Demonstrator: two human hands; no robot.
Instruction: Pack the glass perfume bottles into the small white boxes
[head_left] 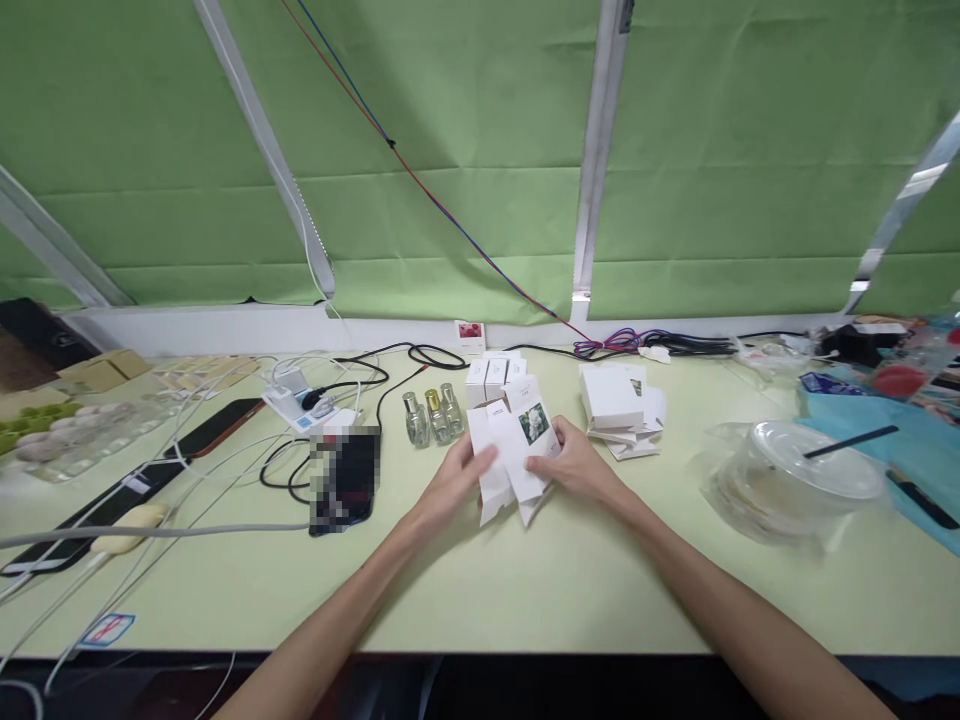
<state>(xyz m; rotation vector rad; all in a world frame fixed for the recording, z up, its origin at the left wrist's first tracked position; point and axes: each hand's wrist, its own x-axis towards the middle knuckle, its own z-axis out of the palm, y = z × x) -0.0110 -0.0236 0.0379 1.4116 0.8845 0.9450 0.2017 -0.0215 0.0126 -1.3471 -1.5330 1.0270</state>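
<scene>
My left hand [460, 474] grips a flat white carton [491, 440] by its left side, thumb on the front. In my right hand [574, 460] is another folded white carton [529, 425], printed with a white flower and green leaves. The two cartons overlap in front of me, their lower flaps pointing down. Just behind them stand several small white boxes [495, 372]. Left of my hands are three small glass bottles [433, 415], one with a gold cap. A pile of flattened white cartons [621, 408] lies to the right of my right hand.
A phone [349, 480], partly blurred out, and a power strip [300, 400] with tangled cables lie on the left. On the right stands a plastic bowl [802, 480] with a lid, near a blue bag [847, 405]. A small card [470, 335] leans against the back ledge.
</scene>
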